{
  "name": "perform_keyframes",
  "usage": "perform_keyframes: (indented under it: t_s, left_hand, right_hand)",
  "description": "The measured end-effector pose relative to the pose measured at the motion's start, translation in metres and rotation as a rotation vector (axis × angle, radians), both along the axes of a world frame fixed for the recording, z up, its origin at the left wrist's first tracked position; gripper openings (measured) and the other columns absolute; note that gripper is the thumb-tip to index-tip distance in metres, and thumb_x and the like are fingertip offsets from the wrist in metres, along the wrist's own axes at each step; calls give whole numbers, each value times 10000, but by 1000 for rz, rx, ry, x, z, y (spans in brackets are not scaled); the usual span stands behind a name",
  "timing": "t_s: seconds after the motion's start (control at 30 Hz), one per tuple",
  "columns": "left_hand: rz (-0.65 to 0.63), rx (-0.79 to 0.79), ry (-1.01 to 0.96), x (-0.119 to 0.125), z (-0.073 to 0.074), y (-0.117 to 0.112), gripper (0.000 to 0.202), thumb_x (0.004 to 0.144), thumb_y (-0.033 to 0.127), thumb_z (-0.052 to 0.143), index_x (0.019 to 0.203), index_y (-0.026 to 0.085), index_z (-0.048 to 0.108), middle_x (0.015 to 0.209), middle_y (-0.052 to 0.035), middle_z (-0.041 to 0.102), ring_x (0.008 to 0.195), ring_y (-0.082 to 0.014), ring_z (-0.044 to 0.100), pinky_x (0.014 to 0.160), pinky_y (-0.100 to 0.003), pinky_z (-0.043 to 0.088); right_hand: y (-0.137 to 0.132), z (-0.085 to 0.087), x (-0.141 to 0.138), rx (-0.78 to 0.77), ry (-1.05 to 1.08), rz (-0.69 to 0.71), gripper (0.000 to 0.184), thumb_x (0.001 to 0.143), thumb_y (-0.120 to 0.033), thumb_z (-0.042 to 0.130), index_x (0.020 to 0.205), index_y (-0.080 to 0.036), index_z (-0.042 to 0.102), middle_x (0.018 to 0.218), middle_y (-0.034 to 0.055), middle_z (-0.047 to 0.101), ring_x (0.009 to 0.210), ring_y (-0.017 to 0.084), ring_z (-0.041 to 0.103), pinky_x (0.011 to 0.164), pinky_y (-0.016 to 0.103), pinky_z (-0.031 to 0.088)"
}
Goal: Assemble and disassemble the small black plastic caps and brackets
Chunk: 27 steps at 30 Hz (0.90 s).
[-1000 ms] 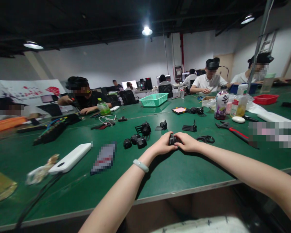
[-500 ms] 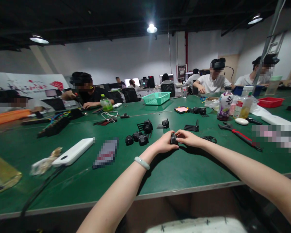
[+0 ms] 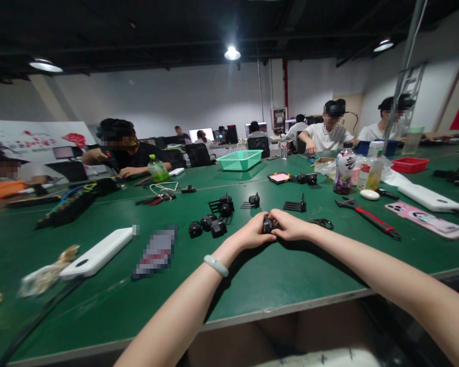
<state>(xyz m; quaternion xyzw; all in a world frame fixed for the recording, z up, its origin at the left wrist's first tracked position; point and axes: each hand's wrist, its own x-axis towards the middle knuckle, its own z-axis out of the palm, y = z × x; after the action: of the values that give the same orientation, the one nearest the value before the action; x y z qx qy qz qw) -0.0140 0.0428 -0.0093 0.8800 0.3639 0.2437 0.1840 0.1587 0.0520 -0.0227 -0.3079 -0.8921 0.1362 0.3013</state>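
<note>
Between my two hands is a small black plastic part (image 3: 267, 225), partly covered by the fingers. My left hand (image 3: 253, 230) wraps round it from the left, and my right hand (image 3: 288, 225) grips it from the right. Left of them lie several rounded black parts (image 3: 218, 228) on the green table (image 3: 248, 285). Just beyond the hands sit a black part with prongs (image 3: 251, 201) and a black pronged bracket (image 3: 296, 205). A black looped item (image 3: 323, 223), perhaps scissors, rests right of my right hand.
Red-handled adjustable pliers (image 3: 371, 214), a pink phone (image 3: 426, 220) and bottles (image 3: 345, 169) are at the right. A white power bank (image 3: 99, 253) and a dark pouch (image 3: 155, 253) lie left. A green basket (image 3: 240, 161) stands farther back. Other people sit across the table.
The view has shifted slightly, so the table's things appear a little farther left and lower. Both hands stay on the black part, with the right fingers now closer round it.
</note>
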Motion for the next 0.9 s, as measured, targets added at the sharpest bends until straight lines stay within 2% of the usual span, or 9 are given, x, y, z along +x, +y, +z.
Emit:
perform_keyframes:
  t_s: [0.13, 0.23, 0.33, 0.43, 0.53, 0.63, 0.73, 0.9]
  left_hand:
    - [-1, 11, -18, 0, 0, 2, 626, 591, 304, 654, 1125, 132, 375, 1090, -99, 481, 994, -234, 459, 877, -361, 350]
    - [-16, -8, -30, 1, 3, 0, 599, 601, 276, 644, 1121, 142, 381, 1098, -87, 479, 1003, -225, 455, 884, -349, 348]
    - [-29, -18, -20, 3, 7, -2, 554, 619, 278, 625, 1105, 141, 396, 1079, -80, 491, 976, -216, 470, 865, -339, 362]
    - [4, -24, -1, 4, 9, -3, 528, 607, 270, 629, 1070, 134, 415, 1032, -74, 512, 924, -215, 492, 820, -341, 387]
    - [12, -34, -4, 4, 9, -3, 509, 596, 247, 630, 1048, 135, 424, 1010, -68, 522, 905, -214, 500, 797, -337, 399]
    - [-1, -26, -36, 4, 7, -3, 514, 595, 240, 632, 1053, 139, 419, 1035, -76, 510, 940, -215, 489, 825, -335, 387]
    - [17, -24, -43, 4, 5, -3, 529, 599, 278, 637, 1055, 129, 414, 1026, -87, 510, 932, -218, 492, 820, -343, 390]
    - [39, -28, -43, 2, 2, -3, 595, 578, 302, 661, 1087, 144, 396, 1049, -78, 502, 951, -216, 482, 841, -350, 377]
  right_hand:
    - [-4, -5, -6, 170, -70, -19, 257, 666, -134, 508, 904, -129, 412, 870, 72, 458, 740, 144, 427, 660, 265, 371]
    - [-8, -7, -9, 261, -82, -79, 221, 653, -89, 476, 860, -147, 425, 896, 76, 450, 780, 155, 416, 693, 278, 361]
    - [-11, -1, -6, 306, -97, -75, 216, 608, -69, 487, 800, -155, 439, 852, 64, 450, 775, 162, 412, 680, 276, 361]
    - [-15, 8, 0, 272, -36, -18, 169, 631, -101, 499, 787, -156, 461, 812, 51, 466, 761, 156, 431, 680, 266, 370]
    - [-18, 11, -1, 199, 94, -80, 149, 718, -159, 471, 865, -148, 490, 852, 63, 507, 813, 160, 459, 736, 279, 369]
    - [-22, 10, -10, 116, 127, -136, 204, 792, -234, 422, 943, -139, 521, 929, 90, 548, 866, 167, 486, 771, 288, 360]
    - [-25, 9, -14, 57, 131, -138, 259, 827, -292, 374, 881, -143, 579, 895, 84, 593, 820, 161, 525, 736, 264, 369]
    - [-24, 10, -5, 22, 174, -157, 328, 834, -322, 359, 747, -147, 622, 749, 55, 634, 665, 136, 544, 638, 228, 370]
